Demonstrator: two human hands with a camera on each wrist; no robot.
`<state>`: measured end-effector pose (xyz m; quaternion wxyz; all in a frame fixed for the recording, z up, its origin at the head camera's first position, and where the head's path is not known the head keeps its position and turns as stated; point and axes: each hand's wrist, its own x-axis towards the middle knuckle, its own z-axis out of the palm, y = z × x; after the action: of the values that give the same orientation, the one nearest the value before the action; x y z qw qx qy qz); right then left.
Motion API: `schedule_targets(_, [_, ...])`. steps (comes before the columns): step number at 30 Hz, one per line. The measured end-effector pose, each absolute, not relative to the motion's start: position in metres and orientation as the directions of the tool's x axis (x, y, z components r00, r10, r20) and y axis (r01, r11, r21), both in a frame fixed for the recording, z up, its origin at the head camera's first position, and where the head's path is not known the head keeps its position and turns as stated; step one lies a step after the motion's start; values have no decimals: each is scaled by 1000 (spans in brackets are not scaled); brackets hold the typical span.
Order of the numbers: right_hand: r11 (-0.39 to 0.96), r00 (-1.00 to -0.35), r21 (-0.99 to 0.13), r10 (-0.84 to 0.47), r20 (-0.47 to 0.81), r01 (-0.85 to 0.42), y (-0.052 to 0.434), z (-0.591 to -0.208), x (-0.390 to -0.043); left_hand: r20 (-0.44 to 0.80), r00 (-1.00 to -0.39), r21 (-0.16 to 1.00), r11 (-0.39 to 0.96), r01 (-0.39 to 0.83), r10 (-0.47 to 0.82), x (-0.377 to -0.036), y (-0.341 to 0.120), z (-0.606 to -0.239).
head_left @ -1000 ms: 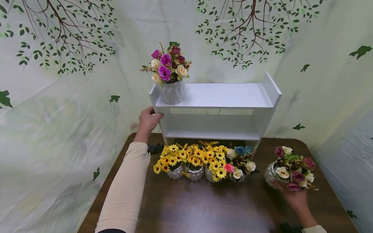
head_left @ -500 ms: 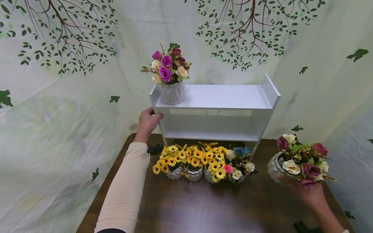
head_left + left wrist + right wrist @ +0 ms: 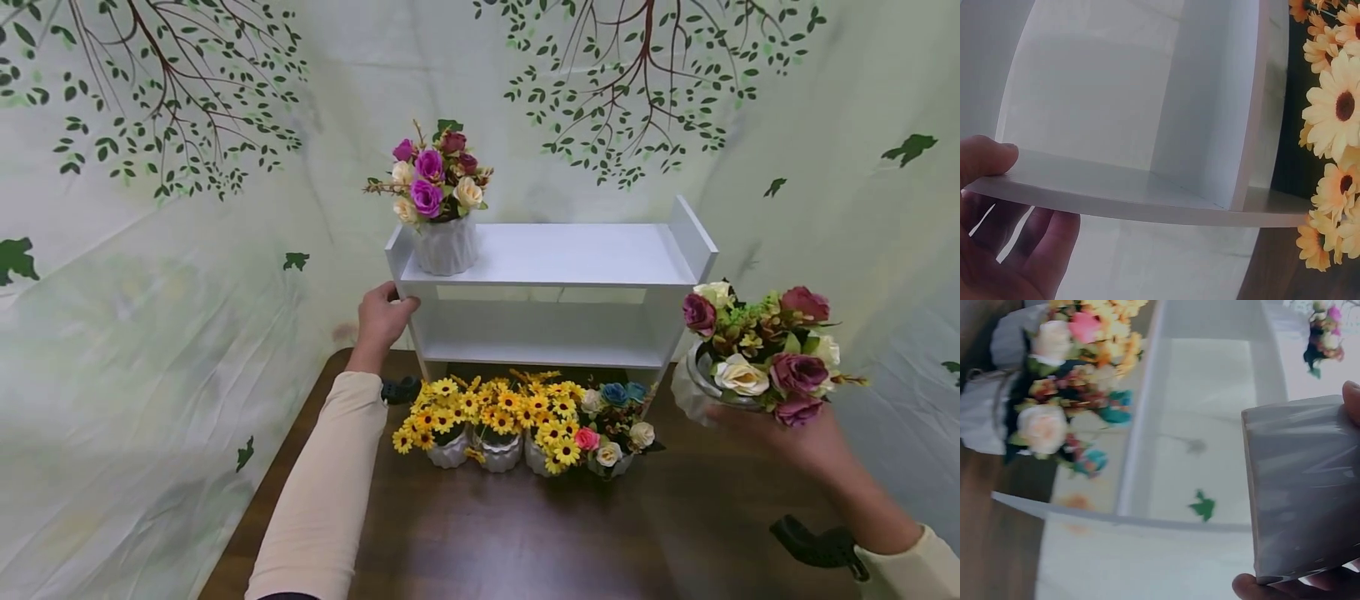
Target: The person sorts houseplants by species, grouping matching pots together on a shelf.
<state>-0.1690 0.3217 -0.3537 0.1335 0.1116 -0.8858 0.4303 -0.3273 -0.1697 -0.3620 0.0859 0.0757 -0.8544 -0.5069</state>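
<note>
My right hand (image 3: 783, 435) holds a white pot of mauve and cream roses (image 3: 757, 358) in the air, just right of the white two-level shelf (image 3: 555, 250). In the right wrist view the pot's white wall (image 3: 1300, 487) fills the right side, with my fingertips (image 3: 1285, 589) under it. My left hand (image 3: 384, 308) grips the shelf's left side panel (image 3: 1116, 197), thumb (image 3: 985, 159) on one face and fingers on the other. A white pot of purple roses (image 3: 441, 208) stands on the top level at the left.
On the dark wooden table (image 3: 525, 533), in front of the shelf, stands a row of white pots with yellow sunflowers (image 3: 487, 412) and one with mixed roses (image 3: 615, 425). A tree-print cloth backdrop (image 3: 150, 292) surrounds the table. A black object (image 3: 397, 389) lies by the shelf's left foot.
My right hand has lifted the mauve rose pot off the table and up to about the shelf's lower level. My left hand has stayed on the side panel.
</note>
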Motion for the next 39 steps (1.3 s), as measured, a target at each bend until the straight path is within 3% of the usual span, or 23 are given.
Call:
schedule_targets(5, [595,-935,-734,-93,341,-327,310,-324,-175,57,-975,880,472,-53,-216,-330,-169,-362])
schedule_targets(12, [529,-961,-804,-112,253,-273,285,-294,-186,56,-974,879,474,-56,-220,-328,-168,-361])
schedule_targets(20, [492,-926,-786,-168,337,-375,257,-272,-206,69,-971,881,471,-49,-230,-329,-170,-361])
schedule_targets(32, [545,-970,-802,-140,200,-244,224,-244,-243,80,-975,865,500,-35,-208,-326,-167,-364])
schedule_targets(39, [564,-974,-794,-115,195,-226,203,-230,-273,112,-972,827,562,-26,-209,-331,-169,-362])
